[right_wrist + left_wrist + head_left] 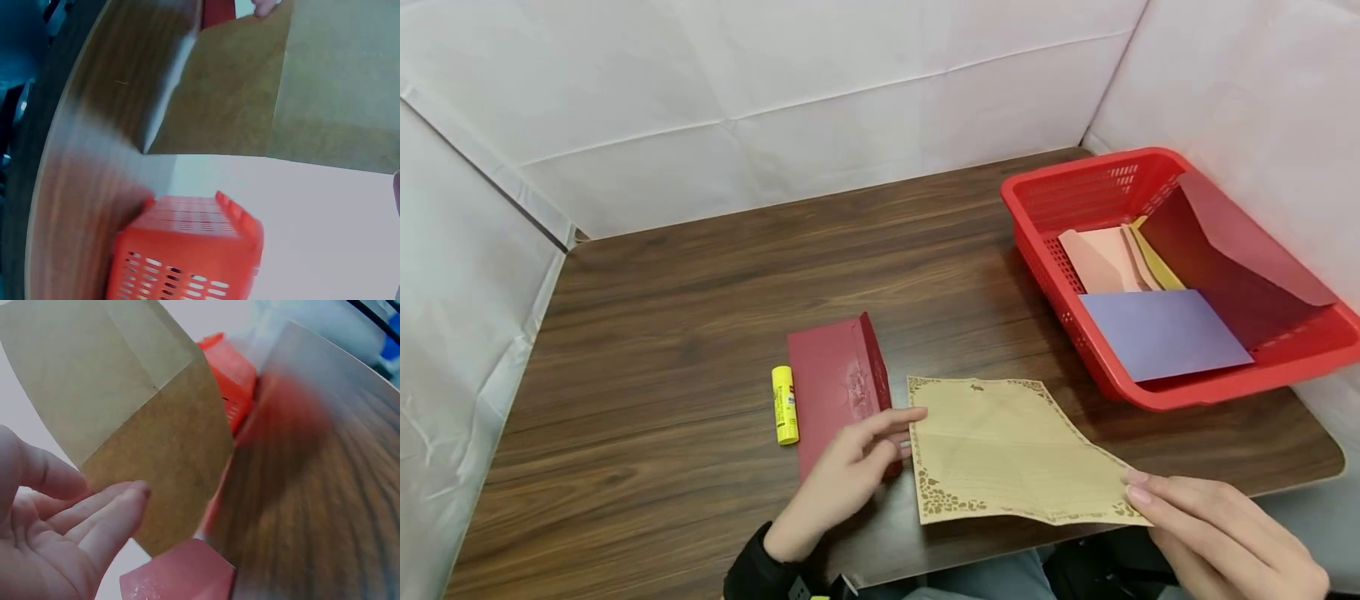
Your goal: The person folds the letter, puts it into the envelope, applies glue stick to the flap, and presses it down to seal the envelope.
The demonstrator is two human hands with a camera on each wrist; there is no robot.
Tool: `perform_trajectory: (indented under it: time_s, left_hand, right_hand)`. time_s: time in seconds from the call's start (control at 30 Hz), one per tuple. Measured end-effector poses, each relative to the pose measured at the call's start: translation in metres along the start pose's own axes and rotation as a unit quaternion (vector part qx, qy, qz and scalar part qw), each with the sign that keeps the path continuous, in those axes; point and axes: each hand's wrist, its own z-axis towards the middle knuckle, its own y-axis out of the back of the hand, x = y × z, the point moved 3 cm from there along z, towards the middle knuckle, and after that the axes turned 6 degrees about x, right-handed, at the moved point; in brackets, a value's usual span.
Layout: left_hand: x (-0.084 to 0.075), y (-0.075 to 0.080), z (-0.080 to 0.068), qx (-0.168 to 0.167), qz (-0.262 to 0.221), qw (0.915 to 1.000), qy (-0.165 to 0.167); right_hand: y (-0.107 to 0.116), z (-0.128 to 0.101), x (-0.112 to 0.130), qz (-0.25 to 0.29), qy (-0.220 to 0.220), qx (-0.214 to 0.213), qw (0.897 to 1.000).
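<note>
A tan sheet of letter paper (1000, 450) with a brown ornamental border and fold creases is held up over the table's front edge. My left hand (842, 479) grips its left edge with the fingertips. At the lower right corner, the thumb and fingers of my right hand (1232, 533) pinch the sheet. Both wrist views show the paper's plain back. Partly behind my left hand lies a dark red envelope (827, 375), its right side raised. A yellow glue stick (785, 404) lies along the envelope's left side.
On the right of the wooden table (662, 333) stands a red plastic basket (1060, 312). It holds a lavender envelope (1165, 333), a large dark red envelope (1217, 242), and pink and yellow paper pieces. White cloth walls (820, 108) enclose the table's back and sides.
</note>
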Motion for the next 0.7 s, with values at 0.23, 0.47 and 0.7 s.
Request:
perform_trajectory:
  time_s: [0.23, 0.47, 0.7]
  left_hand:
    - [-0.015, 0.031, 0.003, -0.059, -0.076, 0.9953, 0.0]
    - [-0.036, 0.063, -0.005, -0.177, -0.103, 0.9782, -0.034]
    - [-0.055, 0.083, -0.004, -0.251, -0.116, 0.9556, -0.101]
  right_hand:
    - [-0.004, 0.005, 0.006, 0.002, 0.013, 0.07, 0.997]
    - [-0.028, 0.028, -0.004, 0.013, 0.099, 0.049, 0.994]
    - [-0.049, 0.049, -0.028, 0.035, 0.217, 0.016, 0.975]
